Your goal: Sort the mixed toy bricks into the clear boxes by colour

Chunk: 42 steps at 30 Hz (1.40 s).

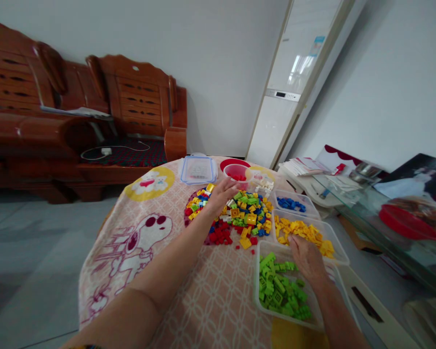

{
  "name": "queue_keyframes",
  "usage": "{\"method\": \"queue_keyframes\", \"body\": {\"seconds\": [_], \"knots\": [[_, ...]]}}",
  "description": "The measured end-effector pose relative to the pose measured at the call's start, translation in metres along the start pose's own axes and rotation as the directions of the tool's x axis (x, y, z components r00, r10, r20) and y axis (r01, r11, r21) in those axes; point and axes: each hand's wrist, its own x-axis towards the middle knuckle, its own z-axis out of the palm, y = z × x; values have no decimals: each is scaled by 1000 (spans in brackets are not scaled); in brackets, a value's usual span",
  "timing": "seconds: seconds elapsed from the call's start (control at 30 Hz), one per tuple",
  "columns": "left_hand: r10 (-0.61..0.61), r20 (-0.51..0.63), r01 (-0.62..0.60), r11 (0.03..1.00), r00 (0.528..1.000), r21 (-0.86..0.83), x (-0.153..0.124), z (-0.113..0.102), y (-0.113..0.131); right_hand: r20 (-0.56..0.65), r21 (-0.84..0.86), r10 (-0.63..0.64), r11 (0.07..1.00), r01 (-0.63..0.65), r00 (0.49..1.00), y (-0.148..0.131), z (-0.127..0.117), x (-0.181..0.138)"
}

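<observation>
My left hand (pixel 221 195) is over the mixed pile of toy building bricks (pixel 245 208), just short of a pink tub (pixel 238 175) with red bricks in it. Its fingers are stretched out and somewhat apart, and I see nothing in them. At the near edge of a clear box of yellow bricks (pixel 301 229) is my right hand (pixel 307 257), with fingers drawn together and pointing at the bricks. Whatever they hold is hidden. Below that hand sits a clear box of green bricks (pixel 281 288). Loose red bricks (pixel 221 233) lie at the pile's front.
A box of blue bricks (pixel 291 204) and some white bricks (pixel 264 186) lie farther back. A blue-rimmed lid (pixel 198 169) rests at the table's far edge. The round table has a patterned cloth (pixel 203 300). A glass-topped stand (pixel 363 213) is at right, wooden seats (pixel 141 97) at left.
</observation>
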Motion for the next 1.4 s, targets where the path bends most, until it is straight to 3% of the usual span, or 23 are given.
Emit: {"method": "queue_keyframes", "body": {"seconds": [0.1, 0.3, 0.5, 0.6, 0.7, 0.83, 0.93, 1.0, 1.1, 1.4], "knots": [[13, 17, -11, 992, 1000, -127, 1, -2, -3, 6, -1, -5, 1000, 5, 1000, 0, 0, 0], [-19, 128, 34, 993, 992, -113, 0, -7, -1, 13, 1, -17, 1000, 17, 1000, -1, -2, -1], [-105, 180, 77, 984, 978, 159, -5, -7, -1, 10, 12, -23, 1000, 23, 1000, -4, -4, -1], [-112, 206, 39, 944, 972, 327, -5, -4, -8, -4, 8, -20, 1000, 20, 1000, -5, -5, -1], [-64, 262, -93, 834, 963, 543, -6, 3, -12, -23, 11, -20, 1000, 20, 1000, -6, -6, -2], [-62, 402, -306, 548, 914, 779, -18, 18, -14, -21, 7, -24, 1000, 24, 999, -7, -7, -2], [-70, 496, -450, 327, 866, 831, -29, 28, -18, 2, -9, -14, 1000, 14, 1000, -8, -8, -2], [-58, 529, -504, 230, 847, 833, -34, 31, -23, 16, -22, -7, 1000, 7, 1000, -9, -9, -1], [-47, 550, -535, 179, 834, 826, -36, 32, -29, 22, -38, -1, 999, 2, 1000, -10, -10, -1], [-37, 590, -576, 178, 806, 798, -39, 35, -29, 4, -16, -28, 999, 28, 1000, -10, -11, -2]]}}
